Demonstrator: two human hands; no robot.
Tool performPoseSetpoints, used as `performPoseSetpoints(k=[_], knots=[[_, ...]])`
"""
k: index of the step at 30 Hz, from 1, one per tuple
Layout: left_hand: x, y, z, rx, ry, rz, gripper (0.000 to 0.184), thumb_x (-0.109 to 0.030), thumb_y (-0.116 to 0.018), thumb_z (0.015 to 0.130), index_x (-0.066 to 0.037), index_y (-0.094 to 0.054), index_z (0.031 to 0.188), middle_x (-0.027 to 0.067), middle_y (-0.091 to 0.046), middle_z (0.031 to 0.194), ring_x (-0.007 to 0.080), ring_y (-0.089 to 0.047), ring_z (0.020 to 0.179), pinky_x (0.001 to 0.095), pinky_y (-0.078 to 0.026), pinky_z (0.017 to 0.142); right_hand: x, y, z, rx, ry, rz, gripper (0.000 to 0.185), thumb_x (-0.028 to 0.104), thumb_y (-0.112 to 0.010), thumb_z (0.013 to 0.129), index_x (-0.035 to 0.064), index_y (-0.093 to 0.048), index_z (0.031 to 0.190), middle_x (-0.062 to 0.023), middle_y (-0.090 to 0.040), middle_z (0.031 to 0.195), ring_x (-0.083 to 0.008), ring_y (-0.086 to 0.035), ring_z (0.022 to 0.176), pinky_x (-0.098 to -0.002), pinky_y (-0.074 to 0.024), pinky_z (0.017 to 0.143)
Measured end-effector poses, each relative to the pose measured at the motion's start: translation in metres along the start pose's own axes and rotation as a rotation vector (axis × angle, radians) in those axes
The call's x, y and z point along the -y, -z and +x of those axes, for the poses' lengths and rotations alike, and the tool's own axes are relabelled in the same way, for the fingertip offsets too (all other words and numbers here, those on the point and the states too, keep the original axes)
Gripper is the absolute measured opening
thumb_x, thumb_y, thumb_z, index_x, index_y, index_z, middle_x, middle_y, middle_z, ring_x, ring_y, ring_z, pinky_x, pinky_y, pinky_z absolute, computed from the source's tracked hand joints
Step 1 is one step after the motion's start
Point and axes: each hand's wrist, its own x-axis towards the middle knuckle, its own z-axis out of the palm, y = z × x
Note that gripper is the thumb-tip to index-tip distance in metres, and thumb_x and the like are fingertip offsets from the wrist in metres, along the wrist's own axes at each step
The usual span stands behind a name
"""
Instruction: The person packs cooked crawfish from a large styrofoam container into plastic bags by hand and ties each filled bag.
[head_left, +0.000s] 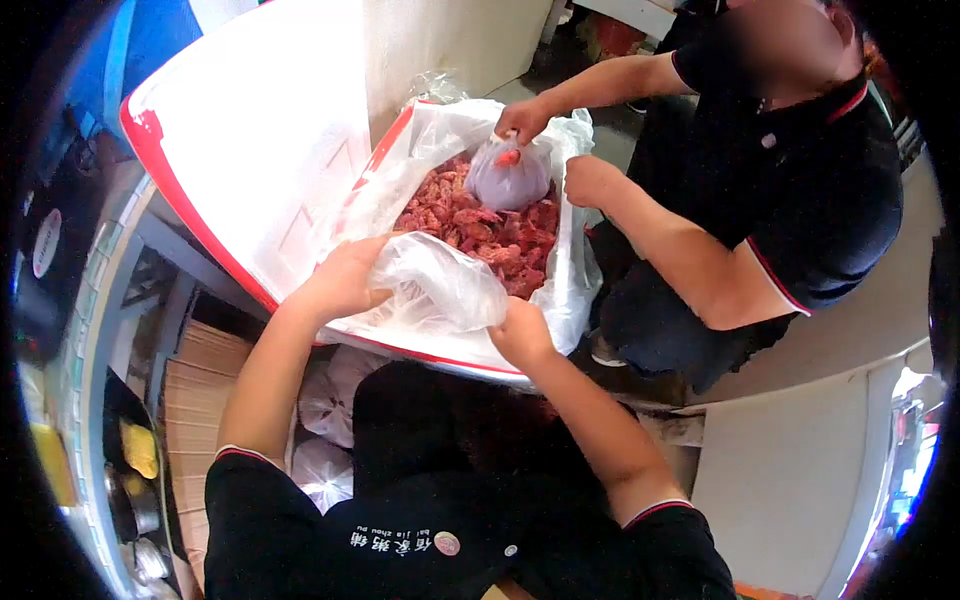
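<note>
A clear plastic bag [440, 285] stretches between my two hands at the near rim of a white, red-edged box [440, 362]. My left hand [350, 275] grips its left side, the thumb pointing inward. At the right side, my right hand [522, 335] has its fingers closed on the same plastic. Whether this is a separate bag or part of the box's liner, I cannot tell. Many reddish-brown food pieces [505, 240], of a kind I cannot make out, fill the box inside a clear plastic liner [565, 245].
Across the box, a crouching person [770, 170] in a black shirt holds a tied bag with pale purplish contents [508, 182] over the food. The white, red-edged lid [255, 110] stands raised at left. Filled plastic bags [325, 470] lie below. Shelving [95, 330] borders the left.
</note>
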Motion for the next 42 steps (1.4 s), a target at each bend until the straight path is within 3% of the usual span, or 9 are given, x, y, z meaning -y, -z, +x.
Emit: performPoseSetpoints(k=[14, 16, 19, 23, 27, 29, 34, 40, 42], knots=[[0.005, 0.029, -0.034, 0.547, 0.195, 0.530, 0.033, -0.019, -0.063, 0.070, -0.002, -0.062, 0.098, 0.0183, -0.058, 0.106, 0.0326, -0.052, 0.106, 0.0446, -0.033, 0.100, 0.032, 0.018, -0.022, 0.291, 0.143, -0.170, 0.026, 0.024, -0.062, 0.074, 0.0028, -0.059, 0.088, -0.0174, -0.058, 0.095, -0.0338, -0.056, 0.092, -0.0431, -0.0464, 0.077], [0.007, 0.037, -0.052, 0.302, -0.205, 0.055, 0.040, -0.030, -0.062, 0.076, -0.003, -0.061, 0.106, 0.0190, -0.056, 0.114, 0.0320, -0.053, 0.105, 0.0440, -0.036, 0.098, 0.036, 0.023, -0.034, 0.305, 0.144, -0.181, 0.031, 0.028, -0.063, 0.076, 0.0030, -0.061, 0.094, -0.0177, -0.057, 0.099, -0.0340, -0.054, 0.096, -0.0429, -0.0458, 0.079], [-0.015, 0.047, -0.046, 0.381, 0.021, -0.494, 0.046, -0.036, -0.059, 0.081, -0.002, -0.059, 0.112, 0.0205, -0.058, 0.112, 0.0321, -0.058, 0.098, 0.0396, -0.043, 0.090, 0.025, 0.021, -0.051, 0.255, 0.180, -0.004, 0.052, 0.045, -0.060, 0.078, 0.0070, -0.058, 0.114, -0.0176, -0.048, 0.118, -0.0342, -0.046, 0.108, -0.0444, -0.0404, 0.087], [0.029, -0.011, -0.017, 0.577, 0.268, 0.601, 0.036, -0.024, -0.053, 0.082, 0.008, -0.059, 0.099, 0.0249, -0.063, 0.093, 0.0340, -0.063, 0.082, 0.0372, -0.049, 0.079, 0.039, 0.014, -0.070, 0.471, 0.244, -0.193, 0.056, 0.053, -0.058, 0.078, 0.0126, -0.058, 0.116, -0.0225, -0.045, 0.121, -0.0385, -0.044, 0.109, -0.0473, -0.0410, 0.086], [0.054, -0.022, -0.028, 0.364, 0.485, 0.544, 0.025, -0.009, -0.049, 0.078, 0.006, -0.060, 0.095, 0.0243, -0.062, 0.095, 0.0336, -0.062, 0.089, 0.0416, -0.049, 0.080, 0.027, 0.003, -0.096, 0.145, 0.213, -0.249, 0.054, 0.048, -0.061, 0.078, 0.0061, -0.058, 0.112, -0.0254, -0.047, 0.114, -0.0405, -0.045, 0.106, -0.0472, -0.0412, 0.087], [0.065, -0.029, -0.039, -0.203, 0.593, 0.484, 0.026, -0.003, -0.053, 0.073, 0.006, -0.058, 0.097, 0.0264, -0.061, 0.095, 0.0358, -0.061, 0.091, 0.0410, -0.049, 0.080, 0.023, 0.008, -0.108, 0.184, 0.067, -0.228, 0.054, 0.047, -0.061, 0.079, 0.0030, -0.057, 0.111, -0.0260, -0.046, 0.114, -0.0405, -0.045, 0.105, -0.0466, -0.0411, 0.088], [0.112, -0.046, -0.059, -0.016, 0.693, 0.420, 0.033, -0.005, -0.053, 0.071, 0.006, -0.056, 0.102, 0.0306, -0.058, 0.098, 0.0391, -0.059, 0.092, 0.0410, -0.047, 0.085, -0.022, -0.010, -0.141, 0.452, -0.364, -0.236, 0.060, 0.042, -0.062, 0.079, -0.0065, -0.051, 0.113, -0.0300, -0.043, 0.120, -0.0432, -0.045, 0.111, -0.0456, -0.0401, 0.093], [0.133, -0.053, -0.080, -0.175, 0.776, -1.361, 0.046, -0.027, -0.051, 0.082, -0.004, -0.050, 0.121, 0.0091, -0.061, 0.105, 0.0204, -0.058, 0.087, 0.0347, -0.046, 0.072, -0.052, -0.028, -0.149, 0.503, -0.288, -0.355, 0.057, 0.037, -0.062, 0.079, -0.0017, -0.047, 0.119, -0.0283, -0.041, 0.125, -0.0405, -0.050, 0.107, -0.0433, -0.0432, 0.089], [0.140, -0.061, -0.086, -0.220, 0.735, -1.469, 0.048, -0.036, -0.053, 0.082, -0.005, -0.051, 0.119, 0.0074, -0.061, 0.098, 0.0175, -0.056, 0.081, 0.0326, -0.044, 0.067, -0.032, -0.013, -0.133, 0.566, -0.310, -0.346, 0.052, 0.035, -0.063, 0.079, -0.0011, -0.051, 0.114, -0.0265, -0.047, 0.120, -0.0381, -0.054, 0.101, -0.0418, -0.0458, 0.085]])
